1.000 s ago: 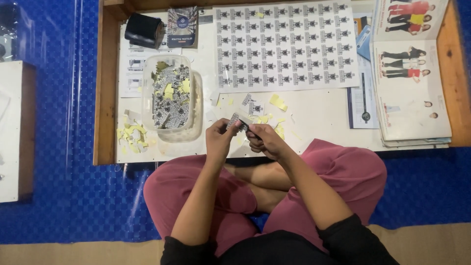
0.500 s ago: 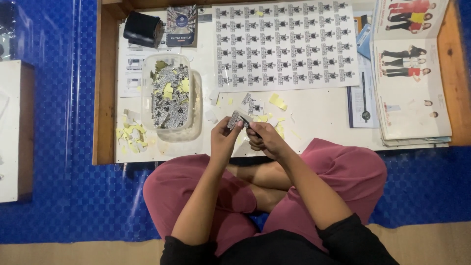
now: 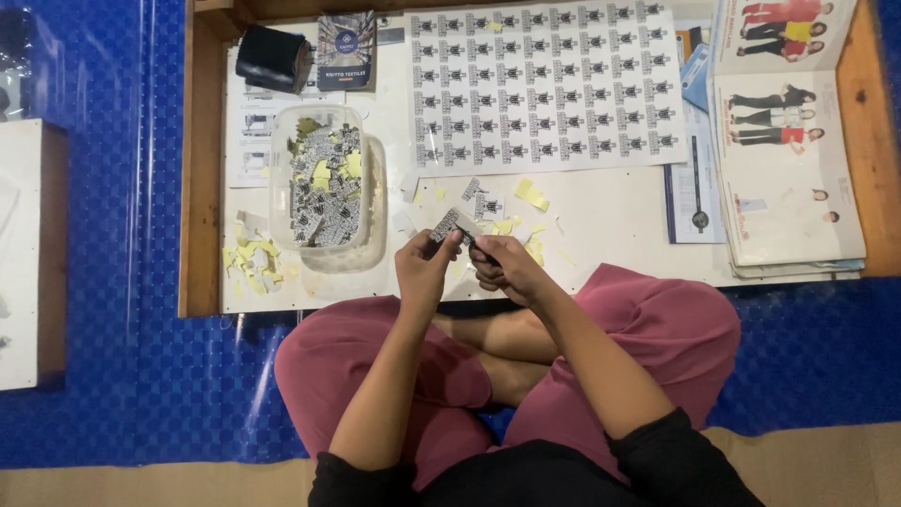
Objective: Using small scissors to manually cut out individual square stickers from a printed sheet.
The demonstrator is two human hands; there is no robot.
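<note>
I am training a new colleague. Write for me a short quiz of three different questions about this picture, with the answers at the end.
1. True or false: both hands are on the small printed label.
2. Where do the loose cut labels lie? A) in the clear plastic tub B) on the catalogues C) on the blue mat
3. Fill in: the large sheet of uncut labels lies on the ____ side of the tub, as the person sees it.

Key: 1 true, the left hand and the right hand pinch it between the fingers. 2 A. 3 right.
</note>
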